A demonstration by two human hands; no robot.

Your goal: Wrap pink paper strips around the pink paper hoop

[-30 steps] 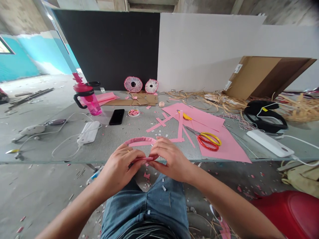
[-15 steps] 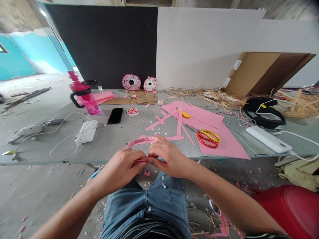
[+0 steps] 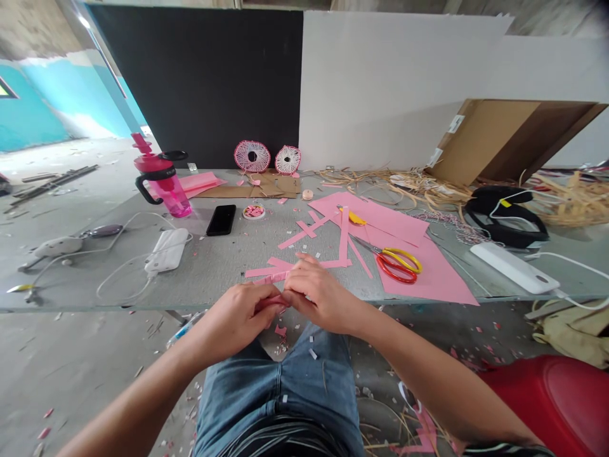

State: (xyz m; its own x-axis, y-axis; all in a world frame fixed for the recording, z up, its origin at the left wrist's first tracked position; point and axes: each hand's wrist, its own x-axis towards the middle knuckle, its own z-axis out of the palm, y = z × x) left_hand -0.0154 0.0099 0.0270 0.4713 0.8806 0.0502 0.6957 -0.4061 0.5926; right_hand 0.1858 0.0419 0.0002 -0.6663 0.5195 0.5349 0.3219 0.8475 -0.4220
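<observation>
Both my hands meet just in front of the table's near edge, above my lap. My left hand (image 3: 238, 317) and my right hand (image 3: 318, 293) pinch a narrow pink paper strip (image 3: 269, 274) between their fingertips; the strip runs from the fingers up and left over the table edge. Loose pink strips (image 3: 328, 236) lie on the grey table (image 3: 214, 266) just beyond my hands. Scissors with red and yellow handles (image 3: 394, 262) rest on a pink paper sheet (image 3: 428, 266) to the right of my right hand.
A pink water bottle (image 3: 162, 181), a black phone (image 3: 221, 219), a white power bank with cable (image 3: 166, 249), two round woven pieces (image 3: 269, 158), a cardboard box (image 3: 504, 136), straw (image 3: 409, 184), a black headset (image 3: 504, 212) and a white power strip (image 3: 514, 270) are on the table. A red stool (image 3: 556, 400) stands at right.
The pink strip stood up as a curved loop above the table edge; now it lies flatter and straighter, and both hands have closed in tighter on its end.
</observation>
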